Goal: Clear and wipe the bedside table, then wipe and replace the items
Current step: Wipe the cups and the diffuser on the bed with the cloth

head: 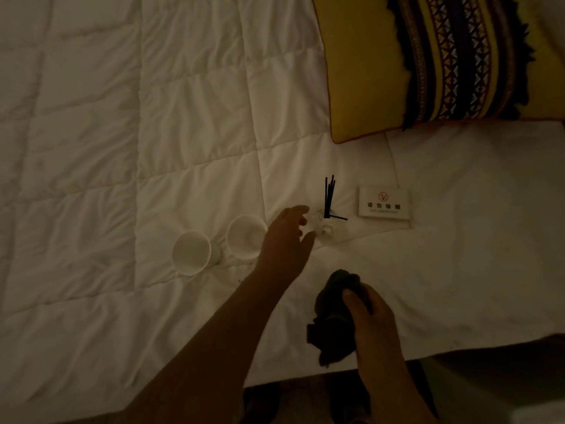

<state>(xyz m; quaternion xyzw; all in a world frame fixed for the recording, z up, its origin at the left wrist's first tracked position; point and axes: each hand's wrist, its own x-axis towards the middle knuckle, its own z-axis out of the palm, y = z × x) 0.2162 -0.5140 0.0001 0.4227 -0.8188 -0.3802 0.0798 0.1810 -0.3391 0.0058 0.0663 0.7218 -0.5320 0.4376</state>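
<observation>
On the white bed (122,117), your left hand (286,237) hovers, fingers (298,209) spread and empty, beside the reed diffuser (328,229), between two white cups (191,252) (246,237) and a sign card (384,201). Your right hand (371,316) grips a dark cloth (333,313).

Looks like a hotel bedroom: white quilted bed (122,117), yellow patterned cushion (363,75), two white cups (191,253) and a printed no-smoking card (384,204).
</observation>
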